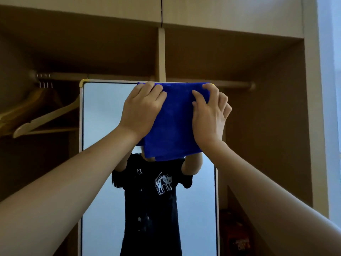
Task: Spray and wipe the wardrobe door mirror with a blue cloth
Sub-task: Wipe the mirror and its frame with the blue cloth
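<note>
- On the far left, wooden hangers [42, 115] on a rail [110, 77] inside the open wardrobe [311, 108]; no part in the wiping, well apart from the glass.
- Next, the mirror [103, 145], tall, in a thin pale frame with a gold corner at top left; surely hard, smooth and fragile, so better pressed evenly and flat, not pushed at one point.
- Left hand [142, 109] at the upper left part of the blue cloth [175, 126], fingers close together and curled over the top edge near the frame, gripping it there.
- Blue cloth in the middle, against the top right part of the mirror, folded in layers; looks soft, light and limp, likely to sag or unfold if held only by one corner, so best held along the top edge with both hands.
- Right hand [210, 115] on the right side of the cloth, fingers a little spread and bent, tips pressing into the fabric.
- No spray bottle in view.
</note>
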`<state>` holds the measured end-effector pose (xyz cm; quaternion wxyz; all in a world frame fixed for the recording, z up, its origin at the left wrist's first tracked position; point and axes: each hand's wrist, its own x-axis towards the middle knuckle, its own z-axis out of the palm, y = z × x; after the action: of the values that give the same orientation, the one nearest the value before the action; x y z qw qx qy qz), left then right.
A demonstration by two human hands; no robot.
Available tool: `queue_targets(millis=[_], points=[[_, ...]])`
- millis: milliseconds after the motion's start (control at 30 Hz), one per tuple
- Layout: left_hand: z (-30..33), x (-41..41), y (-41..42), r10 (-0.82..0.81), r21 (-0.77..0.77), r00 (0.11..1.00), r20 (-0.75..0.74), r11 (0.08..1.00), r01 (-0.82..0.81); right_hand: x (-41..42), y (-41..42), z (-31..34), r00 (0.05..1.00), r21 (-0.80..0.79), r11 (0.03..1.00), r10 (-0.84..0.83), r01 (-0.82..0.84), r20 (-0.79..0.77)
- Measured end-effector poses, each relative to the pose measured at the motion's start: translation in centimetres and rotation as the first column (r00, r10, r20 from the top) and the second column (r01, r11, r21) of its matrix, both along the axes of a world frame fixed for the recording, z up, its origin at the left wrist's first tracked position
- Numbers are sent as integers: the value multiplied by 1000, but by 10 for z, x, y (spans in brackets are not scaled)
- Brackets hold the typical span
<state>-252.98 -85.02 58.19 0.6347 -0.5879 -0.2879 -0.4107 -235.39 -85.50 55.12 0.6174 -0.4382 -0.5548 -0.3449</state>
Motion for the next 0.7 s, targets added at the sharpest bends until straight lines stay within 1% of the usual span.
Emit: queue_targets(millis=[67,100,133,200,300,367,433,533,600,700], points=[[-2,-1,-3,-5,-47,1000,-9,999,5,-1,-3,1,991,49,998,-51,45,122],[-5,-1,-3,-17,-70,1000,-3,997,17,-3,-5,1,987,41,999,-36,30,159],[-8,-3,-3,-37,-96,999,10,995,38,-7,-7,2,985,-2,1000,-4,4,170],[-18,-7,0,-85,-156,996,33,984,89,-16,-8,0,990,-91,996,32,-19,139],[-31,-17,0,-105,-241,994,37,964,111,-35,-6,-11,995,-103,994,37,-27,94],[-35,-25,-4,-92,-282,995,40,954,99,-48,-1,-18,993,-162,986,51,-34,104],[-38,-34,-9,-91,-277,992,91,954,113,-54,5,-24,992,-197,980,29,-5,120],[-41,-54,-17,-101,-209,961,256,965,157,-56,13,-28,988,-196,978,-42,71,146],[-38,-68,-19,-70,-189,936,345,972,142,-56,15,-29,987,-204,975,-58,88,150],[-20,-78,-20,-5,-199,930,367,977,84,-57,15,-27,989,-194,975,-82,105,127]])
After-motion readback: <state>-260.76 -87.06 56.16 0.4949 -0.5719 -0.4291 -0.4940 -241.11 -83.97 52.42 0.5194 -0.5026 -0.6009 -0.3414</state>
